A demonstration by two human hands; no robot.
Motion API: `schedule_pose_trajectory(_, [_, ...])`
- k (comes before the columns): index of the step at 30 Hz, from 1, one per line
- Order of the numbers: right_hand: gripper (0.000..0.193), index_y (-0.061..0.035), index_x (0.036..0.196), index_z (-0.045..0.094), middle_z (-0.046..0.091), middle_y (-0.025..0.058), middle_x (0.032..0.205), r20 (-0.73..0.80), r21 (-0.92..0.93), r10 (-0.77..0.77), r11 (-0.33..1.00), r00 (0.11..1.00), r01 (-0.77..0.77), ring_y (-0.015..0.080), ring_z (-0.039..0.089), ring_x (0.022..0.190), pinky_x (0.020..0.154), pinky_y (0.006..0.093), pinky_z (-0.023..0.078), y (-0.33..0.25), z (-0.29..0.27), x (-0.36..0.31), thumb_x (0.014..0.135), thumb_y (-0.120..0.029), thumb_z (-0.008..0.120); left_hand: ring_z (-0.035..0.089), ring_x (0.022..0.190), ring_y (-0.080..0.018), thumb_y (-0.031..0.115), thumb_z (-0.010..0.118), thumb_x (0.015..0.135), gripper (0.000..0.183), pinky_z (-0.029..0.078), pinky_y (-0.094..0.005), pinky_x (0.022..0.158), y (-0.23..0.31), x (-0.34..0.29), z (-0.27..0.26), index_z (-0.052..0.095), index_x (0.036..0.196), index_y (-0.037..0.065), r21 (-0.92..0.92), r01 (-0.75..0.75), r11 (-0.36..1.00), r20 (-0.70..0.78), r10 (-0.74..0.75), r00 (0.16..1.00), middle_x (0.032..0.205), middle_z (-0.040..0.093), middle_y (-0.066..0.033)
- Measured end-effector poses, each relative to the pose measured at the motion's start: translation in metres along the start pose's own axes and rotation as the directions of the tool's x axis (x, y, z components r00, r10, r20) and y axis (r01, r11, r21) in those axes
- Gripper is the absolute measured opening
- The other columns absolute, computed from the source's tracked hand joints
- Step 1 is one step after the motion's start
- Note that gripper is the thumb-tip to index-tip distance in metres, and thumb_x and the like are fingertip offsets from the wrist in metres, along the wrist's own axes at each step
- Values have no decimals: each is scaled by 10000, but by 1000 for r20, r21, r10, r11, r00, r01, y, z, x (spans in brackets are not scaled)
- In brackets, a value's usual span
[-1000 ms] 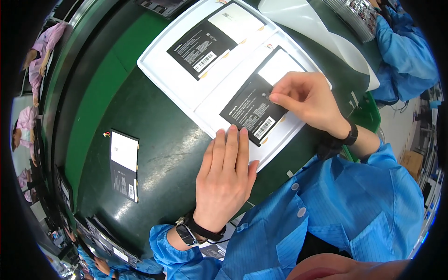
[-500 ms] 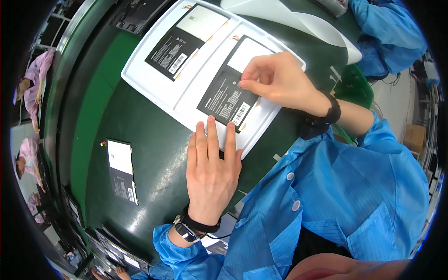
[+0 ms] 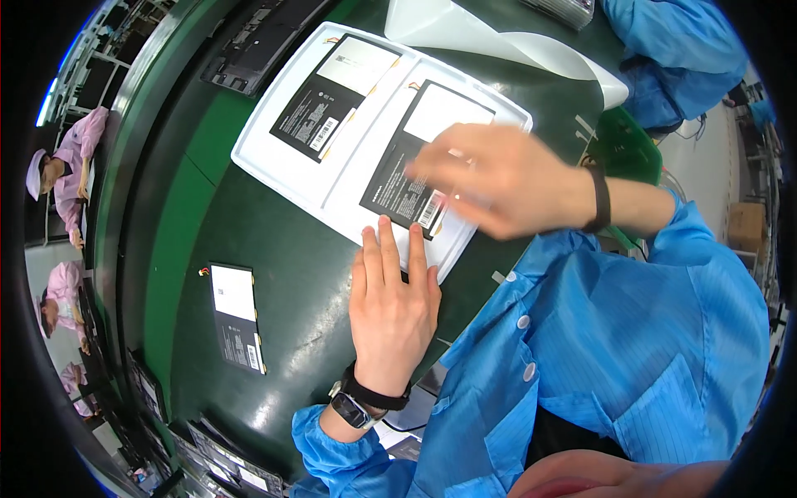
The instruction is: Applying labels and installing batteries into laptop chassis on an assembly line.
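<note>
White tray (image 3: pixel 282 166) sits at the upper centre of the frame on the green belt (image 3: pixel 249 241), with two black-and-white flat packs in it. My left hand (image 3: pixel 392 307) lies flat, fingers together, tips on the tray's near edge. My right hand (image 3: pixel 490 178), blurred, hovers over the nearer pack (image 3: pixel 415 178); I cannot tell its grip. Another pack (image 3: pixel 237 315) lies lower left.
</note>
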State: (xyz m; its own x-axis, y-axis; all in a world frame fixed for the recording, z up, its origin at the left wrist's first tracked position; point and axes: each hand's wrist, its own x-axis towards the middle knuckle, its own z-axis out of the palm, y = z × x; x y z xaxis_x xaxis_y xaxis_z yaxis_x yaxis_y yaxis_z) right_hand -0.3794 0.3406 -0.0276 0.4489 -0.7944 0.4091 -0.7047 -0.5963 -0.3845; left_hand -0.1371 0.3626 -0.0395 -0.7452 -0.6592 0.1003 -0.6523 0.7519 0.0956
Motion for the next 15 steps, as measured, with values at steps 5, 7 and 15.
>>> schedule_pose_trajectory(5, [395, -15, 1245, 623, 616, 166, 1279, 157, -40, -182, 981, 971, 190, 344, 530, 1327, 1089, 478, 446, -11, 32, -11, 899, -190, 702, 526, 1323, -446, 219, 647, 952, 519, 462, -483, 1054, -1, 1, -2, 570, 1416, -3, -20, 24, 1000, 18, -23, 1000, 1449, 517, -312])
schedule_pose_trajectory(7, [366, -23, 1233, 626, 635, 161, 1236, 19, 118, -24, 993, 1000, 21, 344, 576, 1251, 1014, 472, 482, -4, 21, -15, 905, -170, 694, 551, 1273, -434, 195, 687, 919, 519, 475, -480, 1022, -1, 3, -5, 585, 1389, -2, -42, 18, 999, -15, -18, 1000, 1418, 534, -288])
schedule_pose_trajectory(15, [361, 19, 1302, 613, 713, 125, 1114, 240, 575, 557, 578, 795, -579, 172, 693, 1007, 951, 343, 563, 24, -18, -5, 956, -70, 661, 568, 1148, -390, 199, 889, 734, 699, 477, -462, 977, -23, 33, -21, 564, 1309, -30, -317, 103, 943, -121, -148, 982, 1284, 576, -216])
